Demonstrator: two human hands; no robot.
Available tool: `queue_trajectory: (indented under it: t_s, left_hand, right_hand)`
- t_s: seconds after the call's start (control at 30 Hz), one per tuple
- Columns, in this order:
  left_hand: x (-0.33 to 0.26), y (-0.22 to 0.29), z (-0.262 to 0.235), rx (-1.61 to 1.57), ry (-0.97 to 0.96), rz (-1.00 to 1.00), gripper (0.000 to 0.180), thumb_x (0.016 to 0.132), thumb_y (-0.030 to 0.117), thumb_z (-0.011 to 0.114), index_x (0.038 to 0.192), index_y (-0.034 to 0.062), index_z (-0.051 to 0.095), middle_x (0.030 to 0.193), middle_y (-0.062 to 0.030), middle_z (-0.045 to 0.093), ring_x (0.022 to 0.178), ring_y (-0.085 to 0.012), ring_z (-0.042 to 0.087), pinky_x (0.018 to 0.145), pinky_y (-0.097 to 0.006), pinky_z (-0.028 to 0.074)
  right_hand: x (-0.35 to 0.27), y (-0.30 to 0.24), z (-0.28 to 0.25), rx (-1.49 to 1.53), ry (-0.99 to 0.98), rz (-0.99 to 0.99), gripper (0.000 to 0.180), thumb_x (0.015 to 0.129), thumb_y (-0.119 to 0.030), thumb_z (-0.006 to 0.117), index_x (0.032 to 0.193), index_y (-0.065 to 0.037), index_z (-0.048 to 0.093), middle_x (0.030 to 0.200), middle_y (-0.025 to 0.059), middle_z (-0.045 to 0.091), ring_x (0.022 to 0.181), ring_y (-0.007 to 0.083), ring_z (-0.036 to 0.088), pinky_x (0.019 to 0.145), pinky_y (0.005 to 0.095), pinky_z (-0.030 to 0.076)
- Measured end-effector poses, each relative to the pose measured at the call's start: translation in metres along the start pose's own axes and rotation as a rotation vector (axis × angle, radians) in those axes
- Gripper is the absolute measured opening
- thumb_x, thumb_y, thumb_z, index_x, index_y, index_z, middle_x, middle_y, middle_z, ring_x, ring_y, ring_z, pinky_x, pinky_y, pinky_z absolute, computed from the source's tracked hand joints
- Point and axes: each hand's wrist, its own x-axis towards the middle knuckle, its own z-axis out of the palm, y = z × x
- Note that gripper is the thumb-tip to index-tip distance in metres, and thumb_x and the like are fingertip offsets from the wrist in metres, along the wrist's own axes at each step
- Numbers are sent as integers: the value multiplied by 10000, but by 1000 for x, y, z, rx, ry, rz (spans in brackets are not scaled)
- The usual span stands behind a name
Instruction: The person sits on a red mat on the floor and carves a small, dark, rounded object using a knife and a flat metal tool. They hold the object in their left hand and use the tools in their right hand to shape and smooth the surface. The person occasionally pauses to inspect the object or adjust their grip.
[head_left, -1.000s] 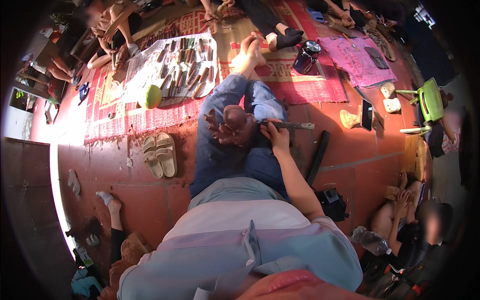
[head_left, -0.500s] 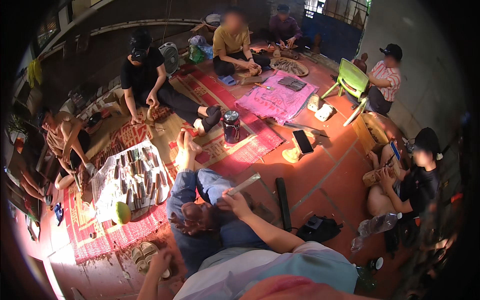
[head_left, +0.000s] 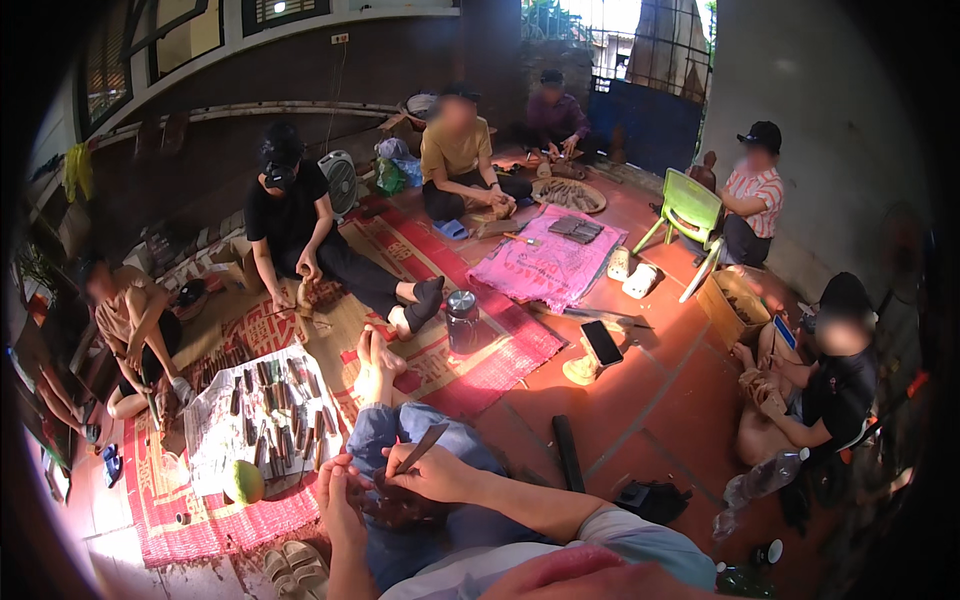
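My right hand [head_left: 423, 474] is closed around a flat carving chisel [head_left: 424, 446], whose dark, narrow strip sticks up and to the right out of the fist. Under that hand, a reddish-brown wood carving [head_left: 405, 508] rests on my lap between my blue-trousered legs, partly covered. My left hand [head_left: 343, 500] is raised at the carving's left side, its fingers curled together. Whatever lies inside those fingers is hidden. One of my bare feet [head_left: 377, 365] stretches forward onto the mat.
Left of me, a white sheet [head_left: 215, 440] carries several carving tools, with a green fruit [head_left: 243, 482] at its near edge. Ahead stand a dark flask [head_left: 461, 322] and a phone on a stand [head_left: 601, 343]. Sandals [head_left: 296, 570] and a water bottle [head_left: 765, 478] lie nearby. Several people sit around.
My left hand has come up from beside the sandals to the carving. My right hand has moved left and down over the carving with the chisel, now turned more upright. The view has tilted up.
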Motion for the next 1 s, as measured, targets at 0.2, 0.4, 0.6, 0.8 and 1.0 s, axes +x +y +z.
queue_trajectory:
  t_s: [0.2, 0.4, 0.6, 0.8, 1.0]
  left_hand:
    - [-12, -21, 8, 390, 41, 188, 198, 910, 91, 484, 1090, 19, 526, 811, 21, 475, 697, -43, 433, 630, -173, 365]
    - [-23, -20, 9, 291, 20, 118, 260, 921, 85, 451, 1169, 13, 477, 838, -13, 484, 638, -31, 415, 576, -167, 352]
    - [-18, -27, 2, 266, -38, 107, 261, 920, 80, 443, 1169, 12, 481, 866, -24, 507, 659, -37, 438, 606, -172, 370]
    - [11, -31, -36, 177, -216, 10, 440, 954, 376, 378, 1121, -2, 531, 1139, -143, 541, 1043, -218, 520, 892, -350, 404]
    - [45, -25, -49, -62, -728, -295, 535, 951, 454, 334, 1118, -6, 550, 1265, -175, 491, 1204, -246, 436, 1021, -366, 304]
  right_hand:
    - [4, -12, -1, -35, 11, 50, 94, 787, -136, 626, 800, -58, 575, 742, 101, 602, 727, 246, 619, 645, 331, 468]
    - [-4, -19, -17, 233, 8, 145, 109, 734, -43, 693, 792, -31, 601, 714, 7, 593, 673, 78, 577, 612, 230, 448]
    - [7, 28, -36, 316, 197, 241, 85, 763, -12, 664, 787, -24, 583, 740, 27, 603, 691, 69, 572, 634, 218, 458]
    - [-15, 30, -50, 497, 284, 358, 146, 901, -138, 552, 974, -13, 535, 836, 54, 589, 755, 136, 625, 692, 265, 544]
    - [-33, 19, -41, 486, 444, 289, 132, 866, -56, 588, 965, 11, 531, 871, 68, 571, 756, 120, 621, 676, 243, 549]
